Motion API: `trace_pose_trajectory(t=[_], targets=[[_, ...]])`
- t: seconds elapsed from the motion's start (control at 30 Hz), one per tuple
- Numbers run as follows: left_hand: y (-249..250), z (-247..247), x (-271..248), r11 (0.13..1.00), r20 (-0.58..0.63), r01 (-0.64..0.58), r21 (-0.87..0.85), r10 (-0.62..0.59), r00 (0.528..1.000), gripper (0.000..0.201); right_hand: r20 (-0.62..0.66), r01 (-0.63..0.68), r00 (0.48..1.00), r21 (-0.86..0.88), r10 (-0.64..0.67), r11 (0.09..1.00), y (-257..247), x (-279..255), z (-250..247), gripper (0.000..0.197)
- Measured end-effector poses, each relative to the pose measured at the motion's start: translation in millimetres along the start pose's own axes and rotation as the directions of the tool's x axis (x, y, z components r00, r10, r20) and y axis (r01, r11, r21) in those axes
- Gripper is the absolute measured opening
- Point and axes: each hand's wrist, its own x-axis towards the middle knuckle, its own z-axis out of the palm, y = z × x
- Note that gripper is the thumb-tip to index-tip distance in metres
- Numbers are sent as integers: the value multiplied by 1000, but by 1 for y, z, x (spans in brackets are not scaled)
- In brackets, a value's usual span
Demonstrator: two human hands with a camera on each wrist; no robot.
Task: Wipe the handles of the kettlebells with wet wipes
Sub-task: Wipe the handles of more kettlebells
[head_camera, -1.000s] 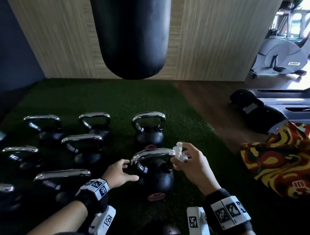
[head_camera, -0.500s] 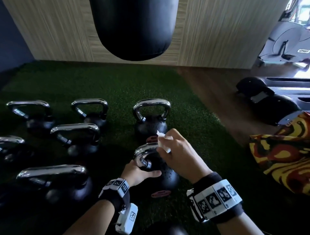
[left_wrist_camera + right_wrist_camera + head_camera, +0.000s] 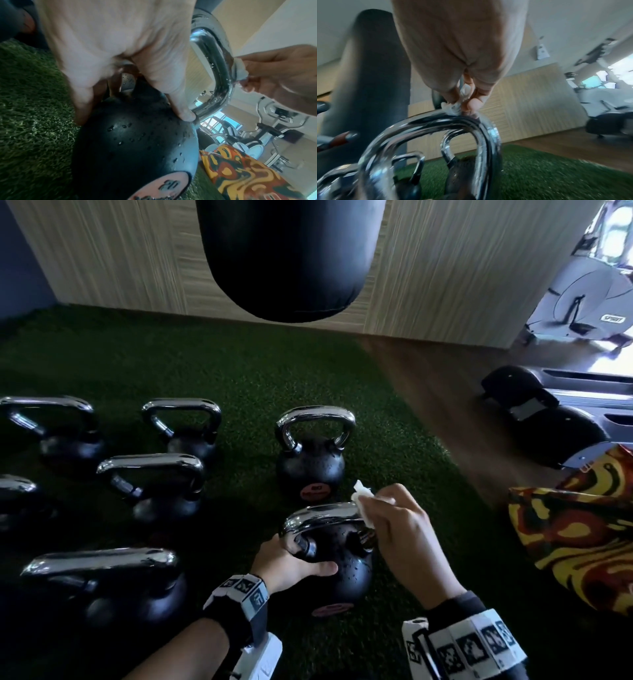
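Kettlebell [image 3: 337, 563] on the turf under the punchbag [image 3: 287, 258]: likely heavy, beaded wet, its chrome handle [image 3: 322, 517] probably slick. Left hand [image 3: 287, 563] grips its shoulder; right hand [image 3: 407, 539] pinches a soft wipe [image 3: 363, 501] against the handle.

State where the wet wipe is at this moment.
In the head view the wet wipe is pinched in the right hand, pressed on the right end of the nearest kettlebell's handle, centre foreground.

Left hand [image 3: 289, 561] low and centre in the head view, fingers curled, thumb stretched rightward, right hand [image 3: 407, 537] just right of it, fingertips pinched together, both wrists banded
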Motion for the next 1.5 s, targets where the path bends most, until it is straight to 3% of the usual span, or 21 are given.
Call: trace_pose_trajectory(t=[0.1,0.27,0.4,0.5,0.67,0.77,0.83,0.9,1.0,1.13,1.2,1.27,1.37,1.5], targets=[[-1,1,-2,999,-22,-2,-33,1,1000,57,-42,-73,997,-23,72,997,14,2,-6,15],[-4,1,-1,996,-9,14,-89,-15,1000,45,-27,-19,999,-6,19,1000,14,3,0,20],[-7,0,0,998,3,19,-63,-19,1000,76,-95,-128,985,140,143,982,49,-7,6,26],[-4,2,-3,997,-20,10,-72,-11,1000,74,7,-348,930,340,367,874,77,-20,21,40],[4,2,-8,989,-35,-3,-146,-3,999,105,20,-360,902,586,431,726,87,-25,30,35],[3,4,-8,982,-67,-16,-187,3,998,122,139,-413,882,692,451,593,99,-27,42,32],[1,6,-10,993,-83,4,-119,-14,996,110,220,-459,863,717,455,524,103,-30,51,30],[5,6,-21,996,-81,86,-13,-87,993,98,280,-486,860,705,427,517,103,-36,58,32],[18,1,-36,955,-37,220,200,-217,975,68,325,-513,853,668,408,540,106,-42,66,41],[40,-30,-69,867,9,248,432,-279,960,46,335,-536,844,551,419,640,121,-43,62,20],[47,-45,-86,907,16,221,359,-243,970,29,364,-548,836,542,410,637,126,-37,46,19],[58,-52,-104,971,32,166,170,-174,984,18,403,-550,835,591,374,590,122,-29,21,20],[77,-52,-121,997,33,3,-80,-1,999,17,361,-447,894,706,264,549,100,-23,-18,18],[93,-39,-118,947,-107,-249,-203,231,967,25,286,-318,948,821,140,475,55,-19,-49,17]])
